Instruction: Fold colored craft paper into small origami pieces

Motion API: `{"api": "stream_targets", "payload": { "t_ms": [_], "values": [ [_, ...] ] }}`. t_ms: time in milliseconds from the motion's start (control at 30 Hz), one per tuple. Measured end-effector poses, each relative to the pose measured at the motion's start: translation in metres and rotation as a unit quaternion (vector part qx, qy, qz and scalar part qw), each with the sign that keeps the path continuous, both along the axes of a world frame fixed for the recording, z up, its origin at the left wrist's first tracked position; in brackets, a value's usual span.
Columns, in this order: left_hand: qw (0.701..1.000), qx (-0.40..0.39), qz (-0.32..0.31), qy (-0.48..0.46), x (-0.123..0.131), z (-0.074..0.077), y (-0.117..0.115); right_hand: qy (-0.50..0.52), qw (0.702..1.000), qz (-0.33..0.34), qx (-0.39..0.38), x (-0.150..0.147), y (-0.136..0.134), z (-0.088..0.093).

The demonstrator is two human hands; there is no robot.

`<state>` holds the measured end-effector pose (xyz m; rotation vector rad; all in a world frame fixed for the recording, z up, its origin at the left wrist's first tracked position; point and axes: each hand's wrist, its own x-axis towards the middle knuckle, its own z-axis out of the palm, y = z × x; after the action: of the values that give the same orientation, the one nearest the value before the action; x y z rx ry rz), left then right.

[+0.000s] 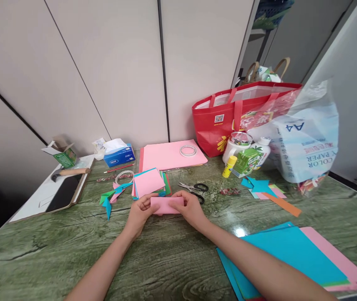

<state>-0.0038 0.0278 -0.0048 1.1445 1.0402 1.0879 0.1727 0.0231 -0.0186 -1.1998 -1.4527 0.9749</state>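
A small folded piece of pink paper point(167, 205) is held level between my two hands, over the middle of the table. My left hand point(140, 213) pinches its left end, thumb on the front. At the right end my right hand point(191, 207) grips it the same way. Just behind the paper lies a stack of cut coloured sheets point(148, 183), pink on top. Black-handled scissors point(193, 189) rest open behind my right hand. Left of the stack are folded blue, green and pink paper pieces point(111, 196) and a roll of tape point(124, 177).
Large blue sheets point(278, 255) lie under my right forearm. Pink sheets point(168, 154) with a tape roll point(188, 151) sit by the wall. A glue stick point(229, 167), red bag point(209, 129) and paper scraps point(262, 188) stand right; a tissue box point(119, 155) and hammer point(72, 172) left.
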Motion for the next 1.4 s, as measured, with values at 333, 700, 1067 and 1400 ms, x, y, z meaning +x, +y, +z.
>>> {"api": "stream_targets", "payload": {
  "t_ms": [333,700,1067,1400],
  "values": [
    [0.996,-0.035,0.016,-0.081,0.01,0.0,-0.001,-0.032,0.998,0.0,0.058,-0.001,-0.004,0.003],
    [0.986,-0.074,0.014,-0.151,0.008,-0.005,-0.003,0.001,0.998,0.024,0.061,-0.003,-0.005,0.003],
    [0.989,-0.068,0.057,-0.116,0.014,-0.002,-0.007,-0.002,1.0,0.017,0.008,-0.002,-0.004,0.003],
    [0.99,-0.072,0.065,-0.106,0.015,0.002,-0.008,-0.004,1.0,0.018,0.005,0.0,-0.007,0.004]
  ]
}}
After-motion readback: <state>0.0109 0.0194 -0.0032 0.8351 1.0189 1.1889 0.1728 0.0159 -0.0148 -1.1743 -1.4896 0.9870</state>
